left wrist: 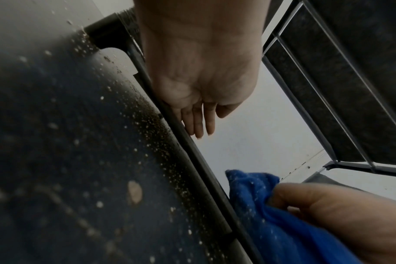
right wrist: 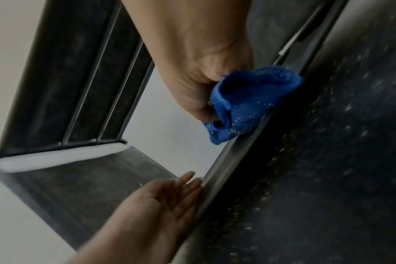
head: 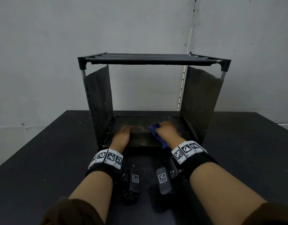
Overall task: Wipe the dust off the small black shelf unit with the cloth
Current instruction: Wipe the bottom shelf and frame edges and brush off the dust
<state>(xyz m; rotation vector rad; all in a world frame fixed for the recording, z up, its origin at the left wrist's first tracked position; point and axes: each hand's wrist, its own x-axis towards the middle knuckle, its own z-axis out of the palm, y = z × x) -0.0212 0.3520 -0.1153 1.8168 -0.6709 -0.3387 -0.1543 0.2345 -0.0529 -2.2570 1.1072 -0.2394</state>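
Gripping the bunched blue cloth (head: 154, 129), the right hand (head: 166, 131) presses it on the bottom shelf of the small black shelf unit (head: 149, 60). At 9 o'clock of it, the left hand (head: 123, 134) lies flat with straight fingers. Dust specks dot the black desk (head: 42, 151).

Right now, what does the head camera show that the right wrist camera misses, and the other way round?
Only the head view shows the whole shelf unit on the black table, its top tier, the grey wall behind, and the marker bands on both wrists. Only the right wrist view shows pale crumbs stuck to the blue cloth and the left hand's open palm with straight fingers. Both show the right hand gripping the bunched cloth on the dusty bottom shelf, with the left hand beside it.
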